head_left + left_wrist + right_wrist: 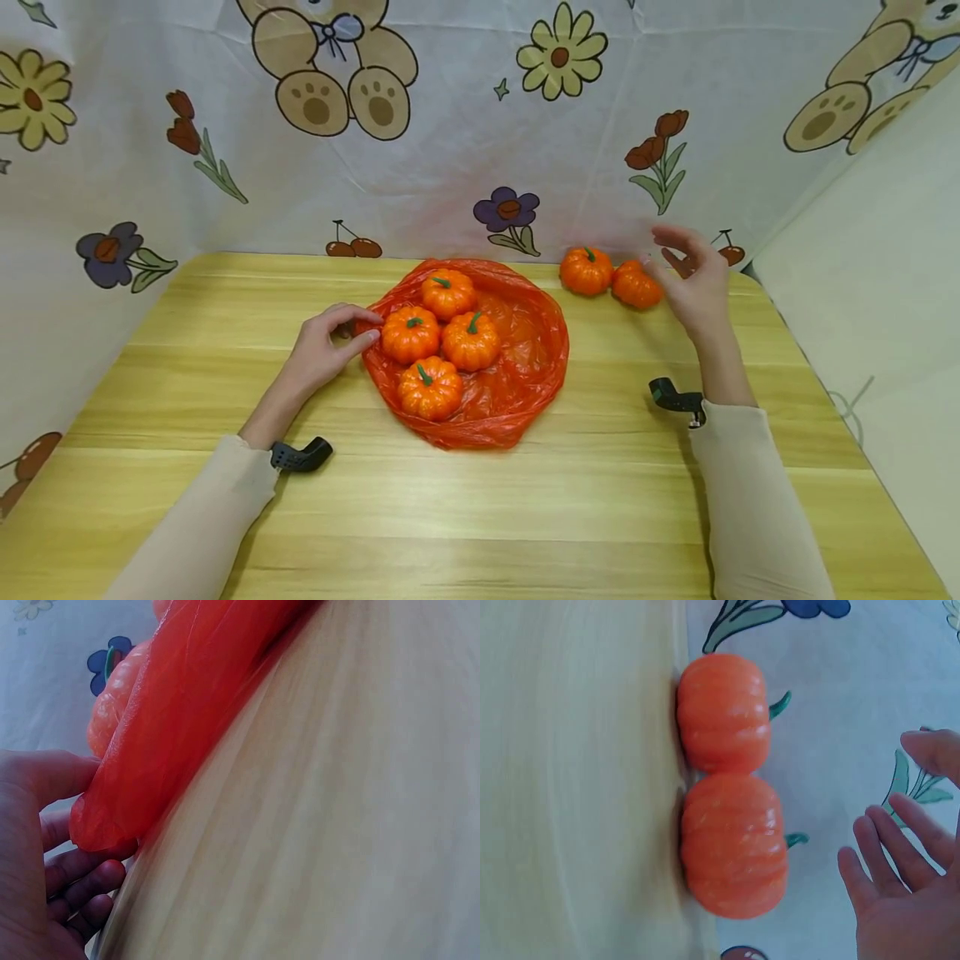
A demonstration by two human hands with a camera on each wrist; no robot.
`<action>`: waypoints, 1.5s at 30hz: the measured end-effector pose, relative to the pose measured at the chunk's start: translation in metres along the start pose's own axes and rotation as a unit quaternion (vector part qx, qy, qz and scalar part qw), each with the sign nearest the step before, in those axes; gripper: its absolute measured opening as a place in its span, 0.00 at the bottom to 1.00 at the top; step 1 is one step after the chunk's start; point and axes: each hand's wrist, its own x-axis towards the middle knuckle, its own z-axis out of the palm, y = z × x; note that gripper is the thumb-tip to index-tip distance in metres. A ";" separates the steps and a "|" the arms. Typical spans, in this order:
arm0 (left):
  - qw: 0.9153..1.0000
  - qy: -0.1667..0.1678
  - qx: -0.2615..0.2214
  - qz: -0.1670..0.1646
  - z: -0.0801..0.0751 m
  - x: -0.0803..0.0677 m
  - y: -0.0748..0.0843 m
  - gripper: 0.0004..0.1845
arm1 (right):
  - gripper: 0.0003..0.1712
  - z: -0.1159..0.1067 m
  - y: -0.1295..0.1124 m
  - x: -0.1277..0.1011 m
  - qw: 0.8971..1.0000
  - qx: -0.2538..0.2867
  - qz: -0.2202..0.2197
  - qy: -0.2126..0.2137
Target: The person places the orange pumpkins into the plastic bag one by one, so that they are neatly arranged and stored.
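Holding four pumpkins (441, 342), the orange bag (525, 367) seems pinched by left fingers (352, 321); right fingers (678, 250) spread, empty.

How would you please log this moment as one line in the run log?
left hand: pinches bag edge | right hand: open, near two loose pumpkins | four pumpkins on bag | table

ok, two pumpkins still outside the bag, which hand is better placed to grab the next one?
Right. The right hand is open beside the nearer loose pumpkin, with the other pumpkin just past it. The left hand is across the table, pinching the bag's edge, probably best left holding it.
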 end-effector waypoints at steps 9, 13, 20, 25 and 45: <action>1.000 -0.002 -0.005 -0.002 0.001 0.000 0.000 0.10 | 0.32 -0.011 0.020 -0.004 0.996 -0.046 0.076 0.012; 1.000 -0.002 -0.004 -0.003 0.000 -0.001 0.000 0.10 | 0.34 -0.011 0.023 -0.005 0.994 -0.055 0.090 -0.007; 1.000 0.001 -0.001 -0.002 0.002 -0.001 0.000 0.10 | 0.41 -0.011 0.036 -0.006 0.982 -0.128 0.113 -0.085; 1.000 0.001 -0.001 -0.005 0.002 0.000 -0.001 0.10 | 0.46 -0.011 0.043 -0.008 0.973 -0.153 0.124 -0.119; 1.000 0.001 -0.010 0.001 0.002 0.000 0.000 0.10 | 0.50 -0.013 0.047 -0.009 0.972 -0.138 0.133 -0.137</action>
